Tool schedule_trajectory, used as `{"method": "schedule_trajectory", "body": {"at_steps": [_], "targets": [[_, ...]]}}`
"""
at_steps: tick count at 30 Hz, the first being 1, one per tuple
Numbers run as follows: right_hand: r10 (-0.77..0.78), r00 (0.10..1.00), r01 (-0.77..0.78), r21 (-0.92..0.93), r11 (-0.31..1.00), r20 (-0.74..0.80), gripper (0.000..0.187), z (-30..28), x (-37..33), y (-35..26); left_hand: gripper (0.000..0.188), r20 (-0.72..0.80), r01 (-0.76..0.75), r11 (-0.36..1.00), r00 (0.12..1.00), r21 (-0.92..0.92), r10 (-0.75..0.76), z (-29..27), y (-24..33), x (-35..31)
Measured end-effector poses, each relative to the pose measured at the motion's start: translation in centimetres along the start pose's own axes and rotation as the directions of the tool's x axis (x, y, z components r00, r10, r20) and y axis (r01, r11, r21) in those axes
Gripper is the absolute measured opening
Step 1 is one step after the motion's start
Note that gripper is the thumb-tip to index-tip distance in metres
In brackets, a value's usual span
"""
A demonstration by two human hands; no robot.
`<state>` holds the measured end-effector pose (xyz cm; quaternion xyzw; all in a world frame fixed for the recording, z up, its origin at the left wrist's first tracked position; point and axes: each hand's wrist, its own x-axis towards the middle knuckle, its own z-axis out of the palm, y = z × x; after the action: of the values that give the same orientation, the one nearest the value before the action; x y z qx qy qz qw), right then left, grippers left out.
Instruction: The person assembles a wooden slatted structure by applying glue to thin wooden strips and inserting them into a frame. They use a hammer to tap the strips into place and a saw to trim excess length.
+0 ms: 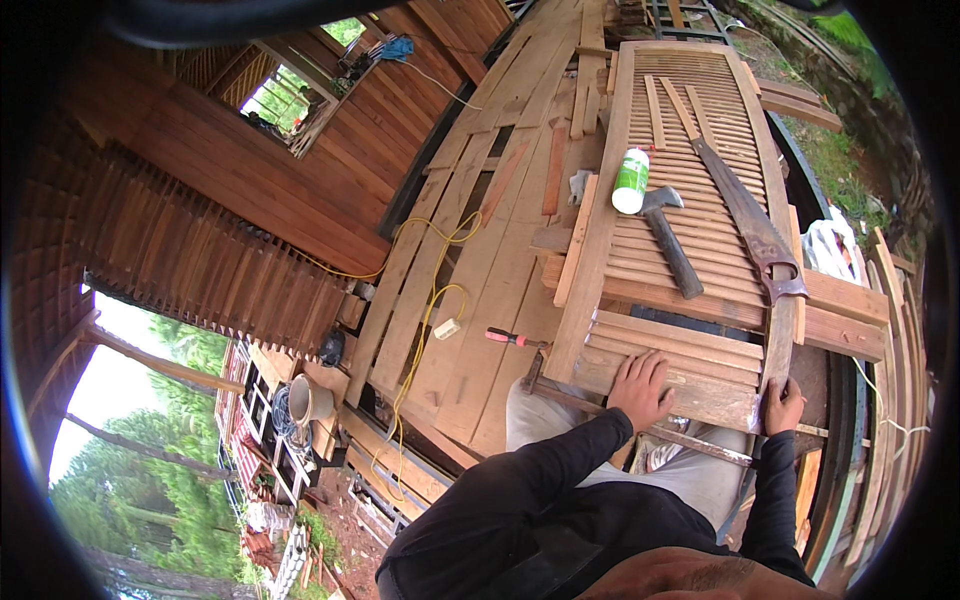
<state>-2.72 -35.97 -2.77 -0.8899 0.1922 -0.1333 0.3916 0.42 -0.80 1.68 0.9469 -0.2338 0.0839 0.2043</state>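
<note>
A slatted wooden louvre panel lies lengthwise before me. My left hand rests on the loose-looking slats at its near end, fingers extended over the wood. My right hand grips the near end of the panel's right side rail; part of its fingers is hidden. Just below both hands a metal bar crosses over my lap, and a red-and-black handle sticks out at the panel's left. On the slats lie a hammer, a white-and-green glue bottle and a handsaw.
Thin wood strips lie on the panel's far part. Thick beams jut out beneath it at right. A yellow cord with a white socket crosses the plank floor, which has gaps. A plank wall stands at left.
</note>
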Motion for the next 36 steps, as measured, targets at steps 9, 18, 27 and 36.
{"method": "schedule_trajectory", "body": {"at_steps": [9,18,27,36], "targets": [[0.093,0.995,-0.091,0.050,0.995,-0.042,0.037,-0.3,-0.5,-0.1,0.057,-0.012,0.004,1.000,1.000,-0.012,-0.004,-0.4,0.1,-0.1],[-0.019,0.989,-0.043,0.413,0.910,0.144,0.038,0.3,0.6,3.3,0.055,-0.067,-0.011,1.000,0.998,-0.006,0.011,0.0,0.0,-0.3],[-0.029,0.939,-0.201,0.615,0.763,0.343,0.057,1.0,3.3,7.2,0.053,-0.076,0.002,1.000,0.997,-0.015,-0.003,-0.4,0.2,-0.4],[0.002,0.982,-0.114,0.588,0.801,0.189,0.048,0.0,2.4,5.1,0.052,-0.151,-0.022,0.998,0.988,-0.054,0.014,0.0,-0.2,-1.0]]}}
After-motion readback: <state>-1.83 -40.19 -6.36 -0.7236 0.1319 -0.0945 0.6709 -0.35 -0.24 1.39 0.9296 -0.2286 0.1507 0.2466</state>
